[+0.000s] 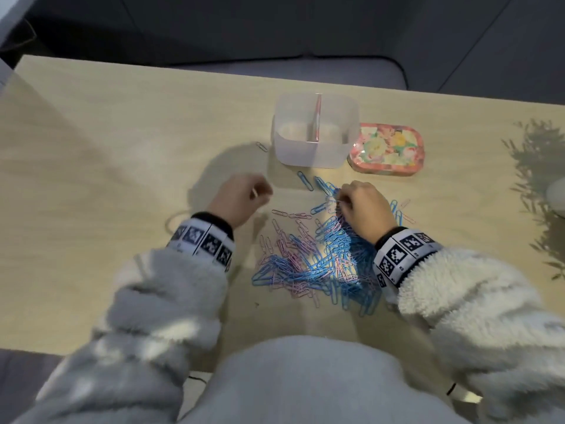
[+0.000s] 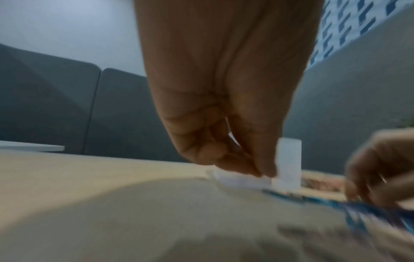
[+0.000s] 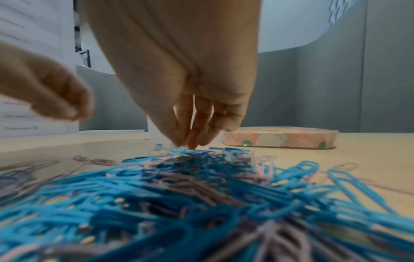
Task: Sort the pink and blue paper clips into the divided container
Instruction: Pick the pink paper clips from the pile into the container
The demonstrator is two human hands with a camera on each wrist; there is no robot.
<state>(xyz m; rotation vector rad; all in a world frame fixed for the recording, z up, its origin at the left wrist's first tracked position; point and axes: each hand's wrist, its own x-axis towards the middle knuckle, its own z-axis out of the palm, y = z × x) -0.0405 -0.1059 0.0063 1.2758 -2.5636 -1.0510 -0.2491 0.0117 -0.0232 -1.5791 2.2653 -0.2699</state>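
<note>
Reaching into a heap of pink and blue paper clips (image 1: 318, 255), the right hand (image 1: 365, 208) had its fingertips (image 3: 190, 141) pinched together, touching the heap's far edge; whether they held a clip could not be told. The left hand (image 1: 241, 198), at nine o'clock from the heap, was loosely curled above the table (image 1: 122, 148); what it held, if anything, was too blurred to tell. A clear divided container (image 1: 316, 130) stood at twelve o'clock, just beyond the heap, both halves looking empty. A floral tin (image 1: 386, 148) sat touching it at three o'clock. Both wrists wore bands (image 1: 403, 255) with black-and-white square codes. Writing on a sheet (image 3: 29, 115) in the right wrist view was too blurred to read.
</note>
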